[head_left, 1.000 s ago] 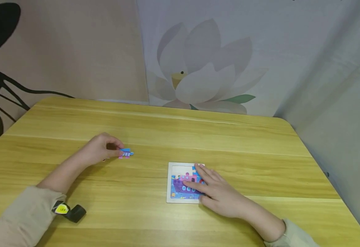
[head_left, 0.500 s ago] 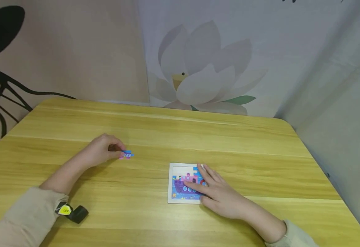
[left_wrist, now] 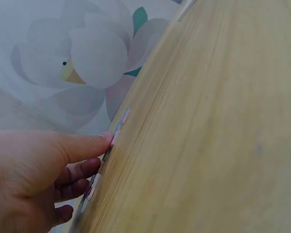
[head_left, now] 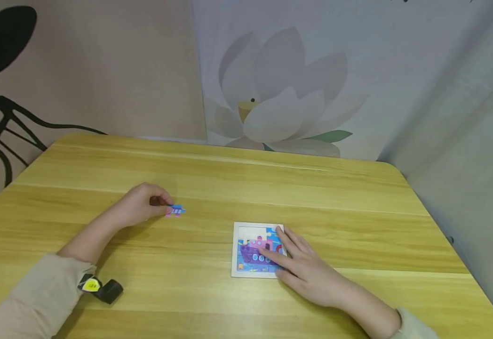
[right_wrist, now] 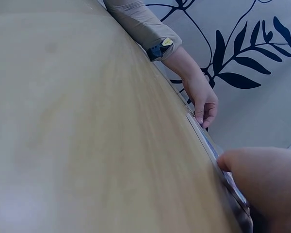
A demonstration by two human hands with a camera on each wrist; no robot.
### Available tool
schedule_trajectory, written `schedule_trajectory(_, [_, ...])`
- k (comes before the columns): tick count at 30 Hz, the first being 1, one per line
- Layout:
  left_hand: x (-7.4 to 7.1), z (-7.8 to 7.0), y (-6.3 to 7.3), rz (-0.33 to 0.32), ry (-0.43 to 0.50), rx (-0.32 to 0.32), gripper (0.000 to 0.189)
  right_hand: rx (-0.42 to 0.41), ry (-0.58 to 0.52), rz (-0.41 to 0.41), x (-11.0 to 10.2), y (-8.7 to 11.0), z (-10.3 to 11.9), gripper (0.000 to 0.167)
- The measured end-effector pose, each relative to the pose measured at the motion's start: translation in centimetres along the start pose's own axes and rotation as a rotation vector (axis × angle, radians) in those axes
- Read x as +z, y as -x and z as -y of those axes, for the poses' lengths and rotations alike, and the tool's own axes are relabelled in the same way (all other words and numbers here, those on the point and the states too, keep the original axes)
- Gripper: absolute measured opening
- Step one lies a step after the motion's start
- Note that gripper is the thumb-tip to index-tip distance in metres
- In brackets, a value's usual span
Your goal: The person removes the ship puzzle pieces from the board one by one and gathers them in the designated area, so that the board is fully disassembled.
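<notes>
My left hand [head_left: 138, 207] is at the table's left half, thumb and fingertips pinching a small blue, purple and pink jigsaw piece [head_left: 178, 210] close over the wood. In the left wrist view, the thumb presses on the piece [left_wrist: 122, 120], and another piece [left_wrist: 92, 188] shows by the lower fingers. To the right lies a white-rimmed puzzle tray [head_left: 234, 254], partly filled with a purple and pink ship picture [head_left: 248, 254]; bare white backing shows at its upper left. My right hand [head_left: 310, 273] rests on the tray's right side, fingers spread over the picture and covering part of it.
Both hands work over a wooden table [head_left: 178, 292], whose far edge meets a curtain with a large flower print [head_left: 280, 108]. A black strap end [head_left: 110, 291] hangs from the left sleeve [head_left: 39, 292], low over the tabletop.
The whole head view drifts slightly. Left hand keeps its pinch on the jigsaw piece, and the right hand stays on the tray, shifted slightly right and down against it.
</notes>
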State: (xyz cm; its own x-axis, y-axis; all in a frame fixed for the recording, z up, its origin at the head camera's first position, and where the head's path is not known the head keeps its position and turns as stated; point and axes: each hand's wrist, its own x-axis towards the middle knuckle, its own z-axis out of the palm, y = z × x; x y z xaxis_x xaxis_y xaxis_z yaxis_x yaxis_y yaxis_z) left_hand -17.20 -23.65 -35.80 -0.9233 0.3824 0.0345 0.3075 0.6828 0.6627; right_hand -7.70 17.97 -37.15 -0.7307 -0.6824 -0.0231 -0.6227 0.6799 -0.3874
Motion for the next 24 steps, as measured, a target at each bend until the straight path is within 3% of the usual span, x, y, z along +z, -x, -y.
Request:
schedule_trajectory(17, [0.2,-0.7,-0.2,-0.029,0.009,-0.026,0.015,0.011,0.022,0.001,0.2,1.3,0.3,0.052])
schedule_trajectory(24, [1.1,-2.1,-0.6,-0.080,0.026,0.034,0.019,0.018,0.031,0.021,0.2,1.4,0.4,0.053])
